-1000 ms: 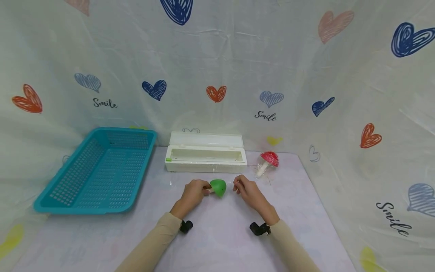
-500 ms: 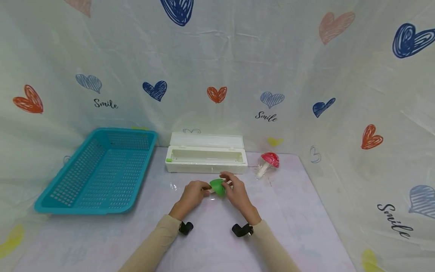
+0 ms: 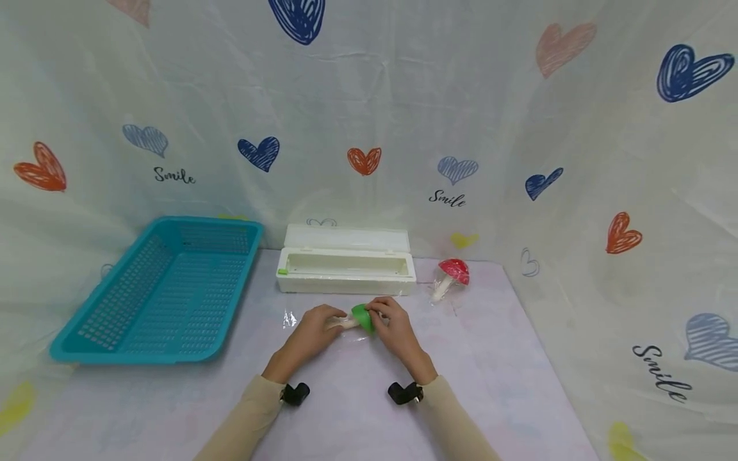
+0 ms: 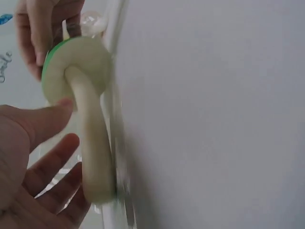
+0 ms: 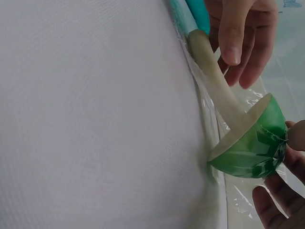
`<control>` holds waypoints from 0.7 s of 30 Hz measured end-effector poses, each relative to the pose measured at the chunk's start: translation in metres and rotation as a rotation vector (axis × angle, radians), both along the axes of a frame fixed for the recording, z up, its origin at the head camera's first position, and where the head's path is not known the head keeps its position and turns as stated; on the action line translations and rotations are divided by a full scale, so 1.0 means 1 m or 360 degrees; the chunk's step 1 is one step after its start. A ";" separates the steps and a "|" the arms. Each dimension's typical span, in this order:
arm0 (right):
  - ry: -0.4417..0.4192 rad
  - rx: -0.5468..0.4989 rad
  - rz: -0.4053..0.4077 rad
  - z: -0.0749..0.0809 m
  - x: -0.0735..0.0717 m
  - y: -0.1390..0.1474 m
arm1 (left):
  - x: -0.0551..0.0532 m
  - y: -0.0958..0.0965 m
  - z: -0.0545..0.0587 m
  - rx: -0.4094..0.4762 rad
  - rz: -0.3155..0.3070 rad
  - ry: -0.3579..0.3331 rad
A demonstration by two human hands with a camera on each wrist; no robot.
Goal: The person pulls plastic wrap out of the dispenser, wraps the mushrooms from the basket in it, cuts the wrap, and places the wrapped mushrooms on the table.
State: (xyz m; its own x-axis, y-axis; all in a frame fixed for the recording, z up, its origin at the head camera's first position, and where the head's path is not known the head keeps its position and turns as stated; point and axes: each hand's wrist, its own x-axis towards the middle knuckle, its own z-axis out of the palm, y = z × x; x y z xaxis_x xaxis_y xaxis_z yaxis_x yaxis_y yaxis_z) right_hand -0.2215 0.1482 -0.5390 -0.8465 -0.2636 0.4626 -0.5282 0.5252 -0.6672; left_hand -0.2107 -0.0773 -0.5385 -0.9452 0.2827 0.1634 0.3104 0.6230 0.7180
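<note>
"Since a second ago, the right hand [image 3: 394, 325] has come in from the right onto the green mushroom [image 3: 360, 317], and the left hand [image 3: 311, 330] has drawn back, baring more stem."

"Start at the left, then. What's there?"

"A teal basket [image 3: 184, 294]: oblong, its floor and sides pierced all over with small slots."

"And the left hand?"

"Nearer the middle, loose, thumb and fingers parted beside the stem. Whether any fingertip touches it, I can't tell."

"Behind that?"

"A long white box [image 3: 346, 284], smooth and hard-edged, lid [image 3: 347, 240] raised at the back."

"Where's the green mushroom exactly?"

"In front of the box, between the hands, lying on its side. Thick, pale, matt stem to the left; glossy green half-dome cap to the right, pale and flat underneath. Clear film [image 5: 243, 202] lies crinkled by it."

"The right hand's grip?"

"Narrow: thumb and finger pinch the cap's crown, where the shiny wrapping puckers."

"Anything further right?"

"A red mushroom [image 3: 455, 271], tilted, its rounded cap glinting under clear wrap, all on the pale table [image 3: 357, 416]."
</note>
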 end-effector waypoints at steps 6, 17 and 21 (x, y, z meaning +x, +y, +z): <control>-0.0016 -0.0016 0.0005 -0.004 -0.001 -0.004 | 0.013 -0.042 0.005 -0.0076 0.0070 -0.0025; -0.0086 -0.0057 0.0020 -0.006 -0.003 -0.003 | 0.036 -0.091 0.010 -0.0312 0.0003 -0.0291; -0.0113 -0.0065 0.0024 -0.004 -0.004 -0.003 | 0.033 -0.092 0.006 -0.0336 -0.0053 -0.0197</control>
